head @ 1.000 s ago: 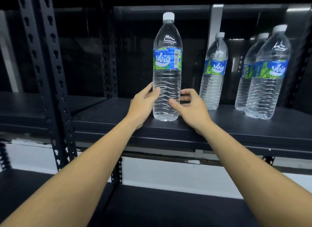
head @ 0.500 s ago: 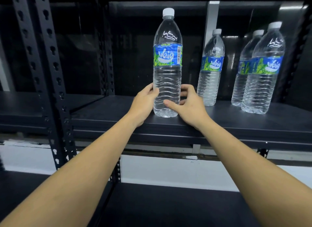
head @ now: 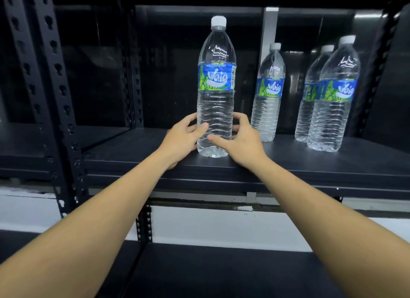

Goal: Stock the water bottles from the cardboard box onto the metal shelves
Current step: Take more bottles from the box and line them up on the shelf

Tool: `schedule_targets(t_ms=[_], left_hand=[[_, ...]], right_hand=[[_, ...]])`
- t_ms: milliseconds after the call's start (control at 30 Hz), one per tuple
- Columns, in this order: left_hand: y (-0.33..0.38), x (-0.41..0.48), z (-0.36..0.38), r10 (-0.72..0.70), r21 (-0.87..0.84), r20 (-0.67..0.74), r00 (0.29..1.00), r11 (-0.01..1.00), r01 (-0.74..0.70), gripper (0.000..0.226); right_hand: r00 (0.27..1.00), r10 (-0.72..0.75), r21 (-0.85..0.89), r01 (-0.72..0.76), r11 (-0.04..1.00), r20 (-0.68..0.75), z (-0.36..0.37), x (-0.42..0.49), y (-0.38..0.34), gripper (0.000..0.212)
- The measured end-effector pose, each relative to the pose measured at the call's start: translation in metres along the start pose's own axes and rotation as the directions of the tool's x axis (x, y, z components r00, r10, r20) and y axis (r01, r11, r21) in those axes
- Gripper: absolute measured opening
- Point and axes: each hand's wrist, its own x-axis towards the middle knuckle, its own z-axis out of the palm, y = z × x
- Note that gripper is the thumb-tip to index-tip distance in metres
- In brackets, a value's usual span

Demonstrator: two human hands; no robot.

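Front bottle (head: 216, 91) stands upright at centre frame on the metal shelf (head: 288, 164), near its front edge; left hand (head: 183, 140) and right hand (head: 240, 140) cup its lower body, fingers curled loosely around it, though whether they press or just touch I can't tell. To finish clean: keep the base flat, square the label forward, then let go both sides together. Count: four bottles, three (head: 269, 91) (head: 311, 93) (head: 334, 93) toward frame right; cardboard box out of view.
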Motion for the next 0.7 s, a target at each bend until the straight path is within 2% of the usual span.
schedule_targets(t_ms=[433, 700], left_hand=[[0.013, 0.014, 0.054, -0.031, 0.066, 0.071, 0.997, 0.997, 0.027, 0.048], [0.014, 0.031, 0.095, -0.043, 0.095, 0.104, 0.994, 0.995, 0.033, 0.048]], right_hand=[[0.997, 0.064, -0.091, -0.06, 0.994, 0.04, -0.06, 0.002, 0.023, 0.082], [0.994, 0.106, -0.156, -0.1, 0.983, 0.032, -0.098, 0.01, 0.051, 0.09]])
